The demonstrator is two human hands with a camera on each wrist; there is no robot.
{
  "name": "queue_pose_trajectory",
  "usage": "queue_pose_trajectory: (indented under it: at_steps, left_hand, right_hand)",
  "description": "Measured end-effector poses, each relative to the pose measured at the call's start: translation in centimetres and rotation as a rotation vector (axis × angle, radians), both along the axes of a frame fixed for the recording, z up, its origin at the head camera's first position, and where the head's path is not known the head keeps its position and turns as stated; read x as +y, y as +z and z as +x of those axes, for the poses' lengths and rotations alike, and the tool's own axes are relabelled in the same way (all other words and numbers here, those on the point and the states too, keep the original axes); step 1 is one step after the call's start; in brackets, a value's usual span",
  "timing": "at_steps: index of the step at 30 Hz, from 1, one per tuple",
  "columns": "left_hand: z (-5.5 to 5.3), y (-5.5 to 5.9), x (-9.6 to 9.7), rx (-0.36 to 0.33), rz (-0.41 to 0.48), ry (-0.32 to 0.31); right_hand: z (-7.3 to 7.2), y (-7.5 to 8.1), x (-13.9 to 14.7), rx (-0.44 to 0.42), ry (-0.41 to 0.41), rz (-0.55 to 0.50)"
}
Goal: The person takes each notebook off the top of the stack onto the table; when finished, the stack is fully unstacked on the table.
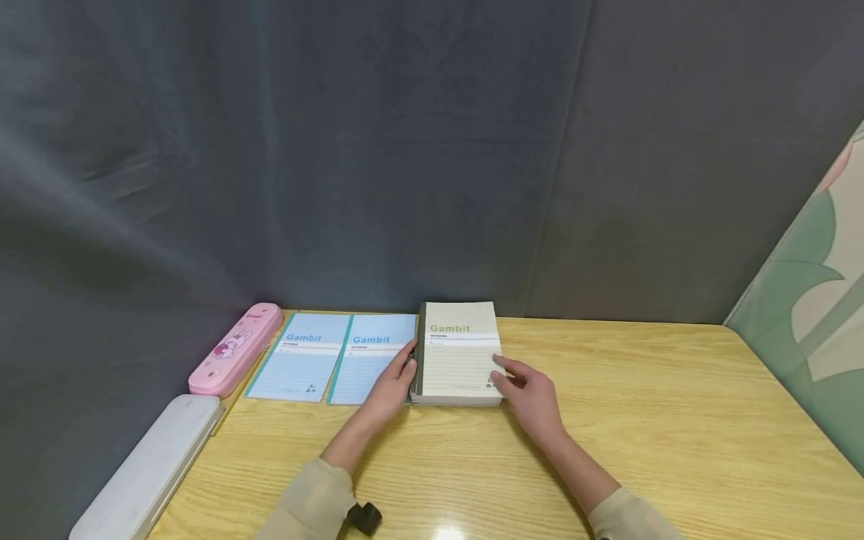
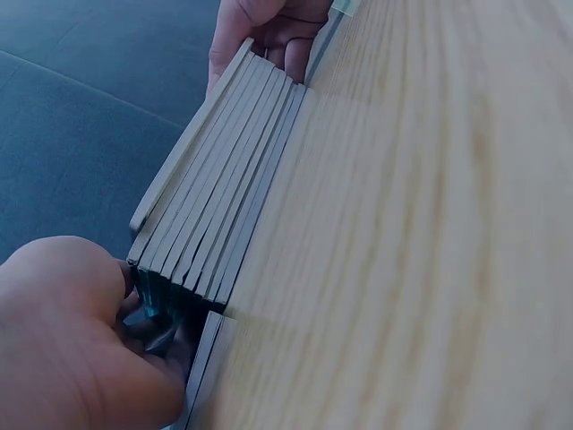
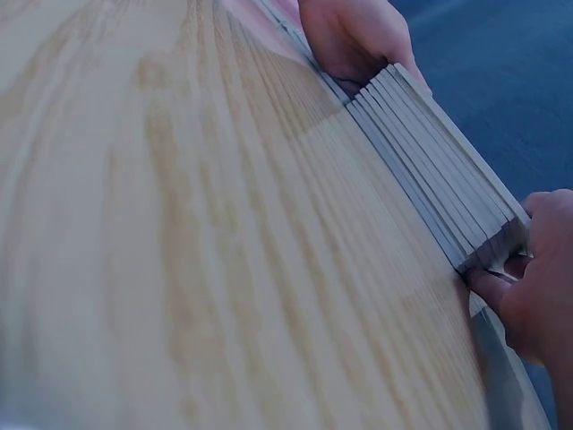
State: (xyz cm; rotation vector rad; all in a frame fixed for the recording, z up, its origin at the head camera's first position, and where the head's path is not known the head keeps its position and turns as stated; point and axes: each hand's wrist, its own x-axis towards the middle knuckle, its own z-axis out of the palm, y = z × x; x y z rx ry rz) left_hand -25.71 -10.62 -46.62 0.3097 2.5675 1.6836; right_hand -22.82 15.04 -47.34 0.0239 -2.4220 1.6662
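A thick stack of notebooks (image 1: 460,360) lies on the wooden table, its top cover cream with "Gambit" printed on it and a dark spine. My left hand (image 1: 390,386) holds the stack at its spine side, fingers along the edge. My right hand (image 1: 533,397) holds the opposite side, with thumb and forefinger at the edge of the top cover. The left wrist view shows the layered edges (image 2: 219,179) between both hands; some fingertips are hidden there. Two blue notebooks, one farther left (image 1: 297,358) and one beside the stack (image 1: 370,352), lie flat.
A pink pencil case (image 1: 236,349) with a rabbit picture stands at the table's left edge, and a white case (image 1: 148,465) lies nearer to me. Dark curtain (image 1: 432,150) hangs behind the table (image 1: 641,420). A leaf-patterned panel (image 1: 823,315) stands at the right.
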Motion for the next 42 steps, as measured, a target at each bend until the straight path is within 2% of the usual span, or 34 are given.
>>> queue_pose_trajectory:
  at_steps: [5, 13, 19, 26, 33, 42]
  left_hand:
    - [0.1, 0.0, 0.0, -0.009, -0.009, -0.014]
    - [0.1, 0.1, -0.1, 0.000, -0.039, -0.025]
    - [0.3, 0.2, -0.3, -0.002, -0.038, -0.028]
    - [0.3, 0.0, -0.4, -0.007, -0.028, -0.034]
    - [0.4, 0.0, -0.3, -0.014, -0.016, -0.041]
    - [0.3, -0.1, -0.5, -0.019, -0.027, -0.035]
  right_hand:
    - [-0.1, -0.1, 0.2, 0.011, -0.024, 0.029]
    - [0.0, 0.3, 0.7, -0.027, -0.060, 0.043]
    - [-0.1, 0.4, 1.1, -0.044, -0.086, -0.083]
    - [0.3, 0.3, 1.4, -0.073, -0.141, -0.305]
    - [0.9, -0.1, 2.4, -0.069, -0.160, -0.500]
    - [2.0, 0.0, 4.7, -0.076, -0.242, -0.551]
